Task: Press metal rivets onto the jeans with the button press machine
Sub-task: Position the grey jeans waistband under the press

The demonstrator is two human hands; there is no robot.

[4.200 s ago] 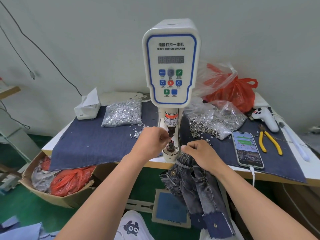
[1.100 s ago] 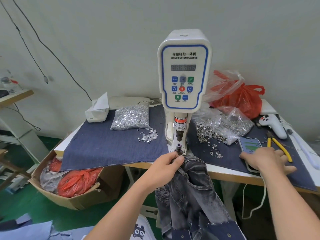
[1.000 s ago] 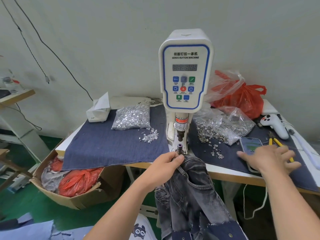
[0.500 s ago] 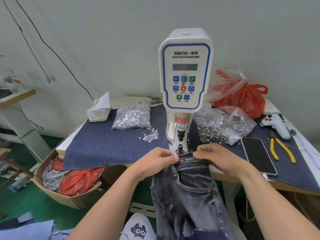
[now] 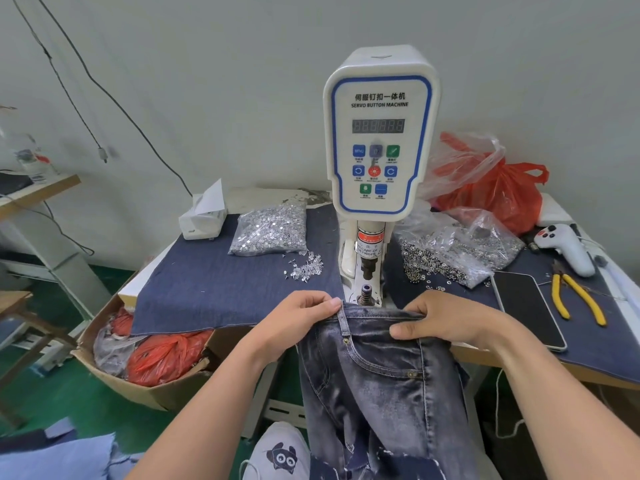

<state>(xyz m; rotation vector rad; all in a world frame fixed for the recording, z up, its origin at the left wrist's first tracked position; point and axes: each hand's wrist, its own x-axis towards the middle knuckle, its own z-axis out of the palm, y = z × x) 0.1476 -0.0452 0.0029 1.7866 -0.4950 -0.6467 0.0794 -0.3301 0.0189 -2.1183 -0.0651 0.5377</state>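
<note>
Since a second ago the right hand [image 5: 446, 320] has left the black smartphone [image 5: 528, 308] at the right of the desk and come across to the garment; both hands now hold the waistband, which has been spread flat and squared to the machine.

Nearest the viewer, the faded blue-grey denim jeans [image 5: 377, 393] hang off the front edge of the desk [image 5: 588, 374], legs down, waistband uppermost. The left hand [image 5: 298, 322] forms a closed grip, thumb and fingers pinching the waistband just left of the belt loop. The right hand is likewise closed on the waistband, fingers curled over its top edge and thumb pressed on the front face. Two small brass rivets already sit at the pocket corners below.

The waistband's long axis runs left to right between the two grips. The lower die post [image 5: 366, 293] of the white servo button press machine [image 5: 381, 133] stands just beyond the waistband's top edge, roughly midway between the hands and slightly nearer the left. The coming move therefore appears to be a short push away from the body, carrying the chosen spot over the post beneath the punch.

Farther back lie loose silver rivet tacks [image 5: 306, 270], a clear bag of tacks [image 5: 272, 230] to the left, and a clear bag of ring-shaped caps [image 5: 457, 247] to the right.
</note>
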